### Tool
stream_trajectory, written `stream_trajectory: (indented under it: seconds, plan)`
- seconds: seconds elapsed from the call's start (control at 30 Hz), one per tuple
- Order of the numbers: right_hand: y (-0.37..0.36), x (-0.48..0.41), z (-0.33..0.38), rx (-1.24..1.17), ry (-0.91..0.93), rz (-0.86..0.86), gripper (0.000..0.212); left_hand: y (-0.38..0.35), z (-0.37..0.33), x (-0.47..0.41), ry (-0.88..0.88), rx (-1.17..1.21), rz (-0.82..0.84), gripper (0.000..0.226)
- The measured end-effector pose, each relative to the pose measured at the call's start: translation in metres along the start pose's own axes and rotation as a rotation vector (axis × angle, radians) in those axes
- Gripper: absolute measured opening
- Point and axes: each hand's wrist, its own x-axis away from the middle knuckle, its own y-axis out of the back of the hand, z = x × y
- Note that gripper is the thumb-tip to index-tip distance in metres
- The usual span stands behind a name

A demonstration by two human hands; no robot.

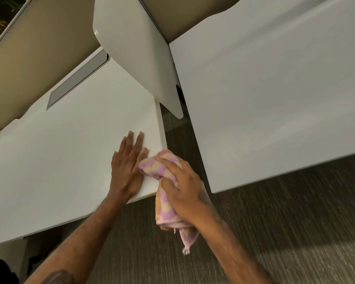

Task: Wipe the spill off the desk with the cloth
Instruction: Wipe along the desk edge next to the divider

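A white desk (66,152) fills the left half of the view. My left hand (128,167) lies flat on it near its right front corner, fingers spread, holding nothing. My right hand (182,189) is closed around a bunched pink, purple and yellow checked cloth (164,203). The cloth's upper end rests at the desk's right edge beside my left fingers. Its lower end hangs past the desk's front corner, over the floor. I cannot make out any spill on the desk surface.
A second white desk (275,95) stands to the right across a gap of grey carpet (254,232). A white divider panel (139,52) rises between them. A grey cable flap (78,78) sits at the left desk's back, beside tan partition walls (29,58).
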Motion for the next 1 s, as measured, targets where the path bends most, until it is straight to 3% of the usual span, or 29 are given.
stream_trajectory:
  seconds: [0.2, 0.3, 0.4, 0.47, 0.57, 0.73, 1.0]
  plan:
    - [0.009, 0.050, 0.007, 0.034, -0.043, 0.069, 0.051, 0.001, -0.004, 0.002, 0.011, -0.010, 0.008, 0.059]
    - [0.041, 0.064, 0.000, -0.001, -0.158, 0.278, 0.047, 0.002, -0.007, 0.002, 0.041, 0.016, 0.004, 0.063]
    - [0.090, 0.048, 0.000, -0.255, -0.215, 0.448, 0.033, 0.002, -0.005, 0.003, 0.033, 0.018, 0.005, 0.067]
    - [0.107, 0.016, 0.006, -0.406, -0.137, 0.302, 0.032, 0.002, -0.003, 0.003, 0.032, 0.020, 0.010, 0.068]
    - [0.090, -0.045, 0.018, -0.342, -0.114, 0.112, 0.038, 0.002, -0.002, 0.002, 0.033, 0.031, 0.018, 0.065]
    - [0.031, -0.103, 0.028, -0.171, -0.110, 0.069, 0.048, 0.002, -0.002, 0.000, 0.045, 0.046, 0.010, 0.069]
    - [0.015, -0.046, 0.006, 0.020, -0.053, 0.033, 0.045, 0.001, -0.002, -0.001, 0.007, 0.039, -0.022, 0.083]
